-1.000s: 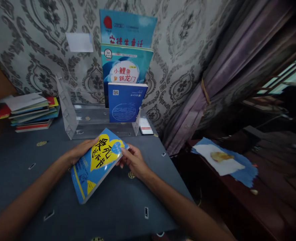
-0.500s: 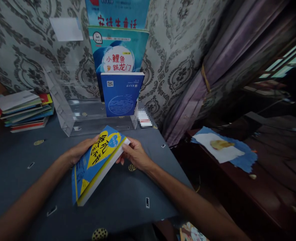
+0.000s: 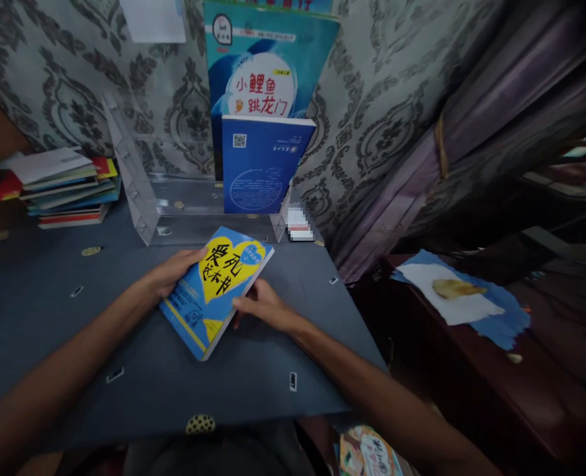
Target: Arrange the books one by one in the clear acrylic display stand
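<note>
A blue book [image 3: 194, 301] with a yellow heart and black lettering lies tilted between both hands above the grey tablecloth. My left hand [image 3: 178, 270] grips its left edge, thumb on the cover. On the right edge, my right hand [image 3: 262, 305] holds the book with its thumb at the side and the other fingers partly hidden beneath. Behind it, a clear stepped rack [image 3: 133, 178] holds a dark blue book [image 3: 260, 165] with a QR code, and a teal book [image 3: 273, 46] stands higher up at the back.
Several books and papers are stacked [image 3: 69, 188] at the back left. A small blurred white item [image 3: 299, 223] sits right of the rack. Further right, a white sheet on blue cloth [image 3: 508, 324] rests on a dark red surface. Below the front edge lies a colourful book [image 3: 367, 453].
The held book has turned so its cover faces up more fully, and less of its page edge shows. My right hand has slid down its edge. The view has shifted.
</note>
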The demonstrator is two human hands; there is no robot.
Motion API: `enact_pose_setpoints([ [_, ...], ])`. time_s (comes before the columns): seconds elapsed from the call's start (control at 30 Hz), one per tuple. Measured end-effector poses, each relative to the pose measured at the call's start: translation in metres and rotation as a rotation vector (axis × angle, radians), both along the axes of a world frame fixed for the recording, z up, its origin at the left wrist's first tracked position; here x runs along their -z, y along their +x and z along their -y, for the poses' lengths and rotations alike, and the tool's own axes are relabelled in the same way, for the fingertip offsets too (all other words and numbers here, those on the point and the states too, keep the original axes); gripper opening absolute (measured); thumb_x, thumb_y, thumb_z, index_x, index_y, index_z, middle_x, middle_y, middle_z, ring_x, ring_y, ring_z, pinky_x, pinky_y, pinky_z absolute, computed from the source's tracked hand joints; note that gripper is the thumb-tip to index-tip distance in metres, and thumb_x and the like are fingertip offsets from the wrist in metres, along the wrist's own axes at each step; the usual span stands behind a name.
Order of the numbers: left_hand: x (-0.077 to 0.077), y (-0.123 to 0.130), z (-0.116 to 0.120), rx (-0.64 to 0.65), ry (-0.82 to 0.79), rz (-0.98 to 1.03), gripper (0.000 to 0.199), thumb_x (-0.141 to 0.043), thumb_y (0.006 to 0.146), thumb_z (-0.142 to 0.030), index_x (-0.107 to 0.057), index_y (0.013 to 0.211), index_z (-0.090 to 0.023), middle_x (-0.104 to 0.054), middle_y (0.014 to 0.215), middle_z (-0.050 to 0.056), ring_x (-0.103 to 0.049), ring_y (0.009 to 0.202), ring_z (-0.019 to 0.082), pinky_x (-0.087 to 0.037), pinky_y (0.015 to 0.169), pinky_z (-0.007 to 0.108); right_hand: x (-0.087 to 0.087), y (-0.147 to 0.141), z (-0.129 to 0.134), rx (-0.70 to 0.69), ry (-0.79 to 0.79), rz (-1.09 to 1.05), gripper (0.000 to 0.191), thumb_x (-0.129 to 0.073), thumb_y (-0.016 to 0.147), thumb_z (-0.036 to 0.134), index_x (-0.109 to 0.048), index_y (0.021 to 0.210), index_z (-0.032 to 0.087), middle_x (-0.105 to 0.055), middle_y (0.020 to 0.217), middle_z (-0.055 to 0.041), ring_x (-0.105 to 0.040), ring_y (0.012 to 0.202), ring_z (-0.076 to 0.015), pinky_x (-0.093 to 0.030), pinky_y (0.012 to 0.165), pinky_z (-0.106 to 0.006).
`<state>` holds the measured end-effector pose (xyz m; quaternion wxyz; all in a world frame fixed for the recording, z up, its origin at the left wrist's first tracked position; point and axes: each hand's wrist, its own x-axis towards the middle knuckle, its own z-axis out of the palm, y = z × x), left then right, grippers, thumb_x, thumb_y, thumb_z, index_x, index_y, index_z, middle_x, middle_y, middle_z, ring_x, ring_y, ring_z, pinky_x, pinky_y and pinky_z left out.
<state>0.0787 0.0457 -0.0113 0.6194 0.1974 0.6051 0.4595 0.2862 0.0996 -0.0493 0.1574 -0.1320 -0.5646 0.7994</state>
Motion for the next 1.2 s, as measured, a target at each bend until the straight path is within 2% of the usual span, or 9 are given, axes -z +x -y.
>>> enact_pose_setpoints([
  [0.13, 0.003, 0.005, -0.002, -0.101, 0.078, -0.019, 0.025, -0.057, 0.096, -0.030, -0.073, 0.100, -0.012, -0.079, 0.083, 0.012, -0.073, 0.060, 0.020, -0.061, 0.058, 0.029, -0.004, 0.000, 0.009, -0.075, 0.089, 0.091, 0.069, -0.091, 0.059, 0.046, -0.063, 0.115, 0.018, -0.072, 0.107, -0.0076, -0.069, 0.094, -0.0242, -0.062, 0.079, -0.039],
  [0.3, 0.012, 0.004, -0.003, -0.113, 0.171, 0.053, 0.023, -0.059, 0.095, -0.032, -0.074, 0.095, -0.014, -0.080, 0.086, 0.012, -0.073, 0.064, 0.019, -0.061, 0.060, 0.027, -0.004, 0.000, 0.005, -0.077, 0.104, 0.035, 0.076, -0.093, 0.055, 0.040, -0.062, 0.121, 0.019, -0.070, 0.117, -0.0083, -0.065, 0.111, -0.0277, -0.052, 0.103, -0.052],
  [0.43, 0.016, 0.005, -0.003, -0.100, 0.191, 0.126, 0.024, -0.061, 0.094, -0.034, -0.075, 0.095, -0.014, -0.080, 0.088, 0.011, -0.074, 0.070, 0.020, -0.062, 0.066, 0.030, -0.005, 0.002, 0.000, -0.068, 0.090, 0.027, 0.076, -0.094, 0.053, 0.039, -0.063, 0.119, 0.018, -0.071, 0.116, -0.0072, -0.066, 0.110, -0.0273, -0.053, 0.103, -0.052],
  [0.57, 0.017, 0.008, -0.002, -0.097, 0.179, 0.161, 0.027, -0.060, 0.095, -0.036, -0.076, 0.097, -0.014, -0.080, 0.095, 0.011, -0.075, 0.075, 0.021, -0.063, 0.071, 0.033, -0.005, 0.005, -0.001, -0.107, 0.042, 0.066, 0.076, -0.093, 0.054, 0.037, -0.061, 0.119, 0.018, -0.071, 0.109, -0.0063, -0.069, 0.096, -0.0255, -0.063, 0.082, -0.044],
  [0.73, 0.015, 0.009, -0.002, -0.118, 0.167, 0.172, 0.026, -0.060, 0.095, -0.036, -0.075, 0.095, -0.014, -0.080, 0.090, 0.011, -0.075, 0.070, 0.021, -0.062, 0.066, 0.031, -0.006, 0.009, -0.003, -0.185, -0.002, 0.058, 0.061, -0.091, 0.061, 0.039, -0.064, 0.111, 0.018, -0.072, 0.096, -0.0036, -0.069, 0.082, -0.0189, -0.062, 0.065, -0.030],
  [0.83, 0.013, 0.011, 0.000, -0.122, 0.181, 0.149, 0.023, -0.064, 0.092, -0.032, -0.075, 0.095, -0.013, -0.080, 0.086, 0.012, -0.075, 0.065, 0.021, -0.062, 0.061, 0.030, -0.007, 0.012, -0.006, -0.228, 0.030, 0.070, 0.065, -0.089, 0.063, 0.044, -0.065, 0.117, 0.017, -0.073, 0.103, -0.0062, -0.070, 0.089, -0.0205, -0.061, 0.070, -0.031],
  [0.93, 0.009, 0.014, 0.001, -0.122, 0.213, 0.127, 0.018, -0.071, 0.086, -0.027, -0.074, 0.096, -0.012, -0.080, 0.087, 0.014, -0.075, 0.066, 0.023, -0.062, 0.060, 0.030, -0.008, 0.013, -0.010, -0.215, 0.039, 0.059, 0.074, -0.090, 0.061, 0.049, -0.064, 0.123, 0.019, -0.072, 0.114, -0.0074, -0.069, 0.104, -0.0251, -0.060, 0.087, -0.039],
  [1.07, 0.003, 0.017, 0.002, -0.164, 0.241, 0.100, 0.019, -0.076, 0.080, -0.022, -0.072, 0.097, -0.013, -0.080, 0.087, 0.013, -0.076, 0.068, 0.023, -0.063, 0.062, 0.030, -0.009, 0.012, -0.013, -0.124, 0.038, 0.018, 0.071, -0.086, 0.068, 0.053, -0.063, 0.126, 0.019, -0.070, 0.124, -0.0086, -0.064, 0.118, -0.0274, -0.046, 0.109, -0.047],
  [1.2, 0.002, 0.019, 0.001, -0.246, 0.266, 0.086, 0.022, -0.073, 0.080, -0.018, -0.070, 0.102, -0.014, -0.080, 0.086, 0.012, -0.077, 0.071, 0.026, -0.064, 0.063, 0.033, -0.010, 0.010, -0.016, 0.018, 0.061, 0.001, 0.067, -0.082, 0.075, 0.050, -0.059, 0.130, 0.020, -0.067, 0.129, -0.0112, -0.065, 0.118, -0.0278, -0.044, 0.110, -0.052],
])
